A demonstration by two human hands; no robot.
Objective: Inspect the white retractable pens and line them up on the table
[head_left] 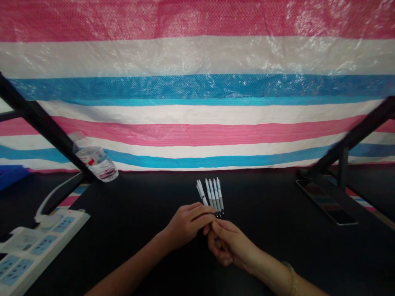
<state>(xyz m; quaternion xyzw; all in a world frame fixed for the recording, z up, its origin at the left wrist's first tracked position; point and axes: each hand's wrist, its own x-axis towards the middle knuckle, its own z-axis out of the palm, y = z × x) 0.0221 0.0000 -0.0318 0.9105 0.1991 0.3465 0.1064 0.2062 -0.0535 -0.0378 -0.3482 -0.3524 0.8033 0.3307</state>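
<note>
A row of four white pens (214, 195) lies on the black table (271, 205), long axes running nearly straight away from the person, dark tips toward the hands; a fifth pen (200, 192) slants just left of the row. The left hand (187, 226), nearer the pens, comes in from the lower left, fingers together and nearly straight, reaching the fifth pen's lower end; whether it grips that pen cannot be told. The right hand (227, 242), just below the row, is half curled against those fingers, showing no clear hold.
</note>
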